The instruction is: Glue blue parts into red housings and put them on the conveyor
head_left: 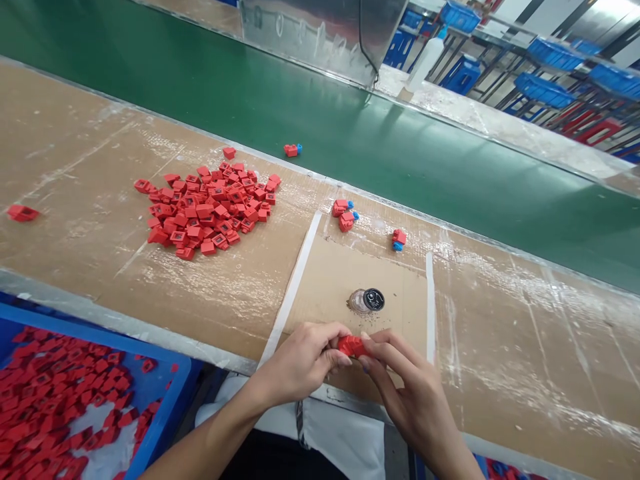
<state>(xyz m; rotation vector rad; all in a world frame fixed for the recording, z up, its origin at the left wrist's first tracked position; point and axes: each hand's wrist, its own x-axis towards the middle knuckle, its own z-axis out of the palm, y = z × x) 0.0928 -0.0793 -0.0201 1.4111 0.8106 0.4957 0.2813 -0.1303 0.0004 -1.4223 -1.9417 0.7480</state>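
Observation:
My left hand [305,360] and my right hand [405,387] meet at the near edge of the cardboard-covered bench, both pinching one small red plastic part [351,345] between their fingertips. Just beyond them a small clear jar with a black lid [367,301] lies on its side on a taped cardboard patch [345,273]. A heap of several red parts [210,210] lies to the left. Red parts fitted with blue pieces sit farther out: a pair [345,215] and a single one [399,239].
A green conveyor belt [350,127] runs behind the bench and carries one red-and-blue part [293,150]. A blue bin [170,393] of red parts stands at lower left. A stray red part [22,213] lies far left. Blue crates on racks stand at upper right.

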